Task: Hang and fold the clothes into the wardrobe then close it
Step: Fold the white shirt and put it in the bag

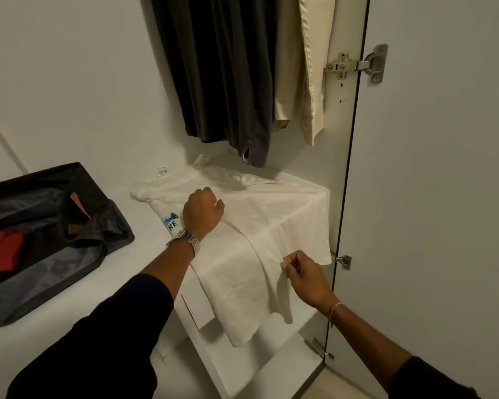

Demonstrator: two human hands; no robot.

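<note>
Head view: from beside the open wardrobe, looking down on its white shelf (144, 226).
Suitcase (41, 226): lay open at the far left of that shelf, red and dark clothes inside, well apart from the folding.
Left hand (203, 211): fingers curled under, knuckles pressing the cream shirt (271, 226); whether it gripped any cloth, I could not tell.
Cream shirt: was spread over the shelf, its near part hanging over the front edge.
Right hand (303, 272): pinched the shirt's fold between thumb and fingertips.
Doing it well: I'd have kept the left hand as the anchor and carried the pinched edge across flat.
Hanging clothes (228, 67): hung above, dark and cream.
</note>
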